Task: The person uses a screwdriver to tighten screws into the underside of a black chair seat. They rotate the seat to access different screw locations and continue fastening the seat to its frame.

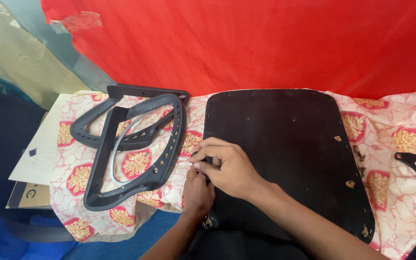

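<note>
Right hand [227, 168] grip: narrow, fingertips pinched on something small and dark at the left edge of the black seat panel [285, 154]; can't tell what. Left hand [197, 192] sits directly under it, touching the same edge from below; can't tell how its grip stands, fingers hidden. Panel lies flat, long axis running away from the person, spreading right of both hands. Just left, apart: two stacked grey chair frames [135, 149] on the floral cloth [401, 139]. Small screws [359, 155] near the panel's right edge, right hand nearer. Red sheet [266, 43] behind.
</note>
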